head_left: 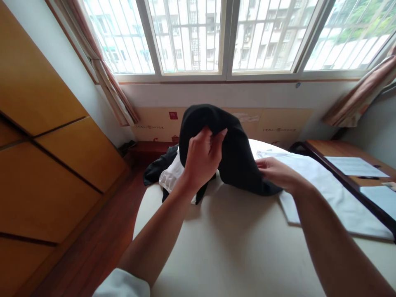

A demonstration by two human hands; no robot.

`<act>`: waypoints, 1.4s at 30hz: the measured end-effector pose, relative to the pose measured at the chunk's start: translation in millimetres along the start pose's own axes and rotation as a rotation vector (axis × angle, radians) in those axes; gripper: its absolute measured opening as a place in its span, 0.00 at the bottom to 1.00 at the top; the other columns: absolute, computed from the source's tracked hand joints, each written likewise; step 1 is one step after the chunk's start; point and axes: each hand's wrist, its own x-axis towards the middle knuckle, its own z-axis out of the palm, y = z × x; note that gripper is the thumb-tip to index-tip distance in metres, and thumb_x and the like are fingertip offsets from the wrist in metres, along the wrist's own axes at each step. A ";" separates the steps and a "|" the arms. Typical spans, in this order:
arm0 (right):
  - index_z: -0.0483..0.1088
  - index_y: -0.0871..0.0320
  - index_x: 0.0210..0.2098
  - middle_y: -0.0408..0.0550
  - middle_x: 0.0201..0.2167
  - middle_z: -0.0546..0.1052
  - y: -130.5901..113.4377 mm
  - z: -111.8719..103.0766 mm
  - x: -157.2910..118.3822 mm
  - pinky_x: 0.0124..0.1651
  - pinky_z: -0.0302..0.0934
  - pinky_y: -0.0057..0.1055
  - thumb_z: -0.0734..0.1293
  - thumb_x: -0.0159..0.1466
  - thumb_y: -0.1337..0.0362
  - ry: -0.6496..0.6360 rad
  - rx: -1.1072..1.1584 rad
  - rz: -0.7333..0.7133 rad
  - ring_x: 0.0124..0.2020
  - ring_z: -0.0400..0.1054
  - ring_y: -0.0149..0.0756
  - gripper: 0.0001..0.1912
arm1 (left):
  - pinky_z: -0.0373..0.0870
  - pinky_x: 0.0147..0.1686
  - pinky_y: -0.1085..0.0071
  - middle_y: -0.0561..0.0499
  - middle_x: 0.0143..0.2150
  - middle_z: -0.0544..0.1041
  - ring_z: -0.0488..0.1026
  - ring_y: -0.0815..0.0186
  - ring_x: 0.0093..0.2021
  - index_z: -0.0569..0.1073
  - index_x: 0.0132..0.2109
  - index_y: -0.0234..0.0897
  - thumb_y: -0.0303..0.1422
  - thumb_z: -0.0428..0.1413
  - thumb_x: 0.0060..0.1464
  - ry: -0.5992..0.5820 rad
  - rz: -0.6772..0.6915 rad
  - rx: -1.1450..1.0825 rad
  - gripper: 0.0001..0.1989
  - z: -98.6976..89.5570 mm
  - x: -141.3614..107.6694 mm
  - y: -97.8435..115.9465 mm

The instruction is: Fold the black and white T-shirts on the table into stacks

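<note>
A black cloth garment (236, 154) hangs bunched above the round white table (235, 243); its exact kind does not show. My left hand (204, 154) is closed on its upper part, thumb and fingers pinching the fabric. Lower down at its right edge, my right hand (275, 173) grips the cloth between thumb and fingers, with some fingertips hidden behind it. The garment's lower right end droops close to the tabletop. Behind my left hand, a white cloth (173, 173) and a dark cloth (159, 167) lie heaped at the table's far left edge.
Folded white cloth (337, 194) covers the table's right side. Beyond it, a wooden desk (321, 147) holds papers (355, 166) and a pen (365, 177). An orange-brown cabinet (46, 185) stands left, barred windows (188, 37) ahead, curtains (108, 82) at both sides.
</note>
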 end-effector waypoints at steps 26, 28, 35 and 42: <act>0.73 0.41 0.61 0.35 0.30 0.79 2.2 4.3 1.1 0.25 0.67 0.27 0.70 0.57 0.65 0.121 0.664 -0.126 0.24 0.71 0.32 0.32 | 0.71 0.58 0.56 0.37 0.55 0.77 0.74 0.47 0.59 0.72 0.54 0.35 0.37 0.64 0.61 -0.271 -0.293 0.528 0.18 -8.8 0.6 -45.0; 0.71 0.36 0.64 0.34 0.31 0.78 0.8 8.1 -0.5 0.26 0.66 0.24 0.71 0.52 0.72 0.095 0.700 -0.134 0.24 0.69 0.29 0.42 | 0.72 0.56 0.60 0.39 0.56 0.77 0.76 0.50 0.58 0.72 0.56 0.36 0.40 0.65 0.62 -0.501 -0.189 0.409 0.20 -0.8 -7.7 -31.0; 0.60 0.39 0.73 0.41 0.44 0.81 -6.7 23.6 3.6 0.24 0.61 0.26 0.77 0.51 0.68 0.128 0.400 -0.206 0.27 0.68 0.30 0.54 | 0.71 0.38 0.66 0.48 0.37 0.82 0.79 0.58 0.38 0.77 0.37 0.40 0.30 0.59 0.65 -0.703 -0.092 0.247 0.05 32.8 -17.7 -29.2; 0.71 0.57 0.28 0.42 0.18 0.70 17.8 10.8 7.5 0.16 0.53 0.27 0.79 0.54 0.44 0.164 0.006 0.072 0.15 0.61 0.30 0.24 | 0.67 0.38 0.67 0.51 0.33 0.80 0.76 0.61 0.36 0.73 0.34 0.38 0.31 0.63 0.63 -0.311 -0.136 0.212 0.09 22.9 -8.4 -23.1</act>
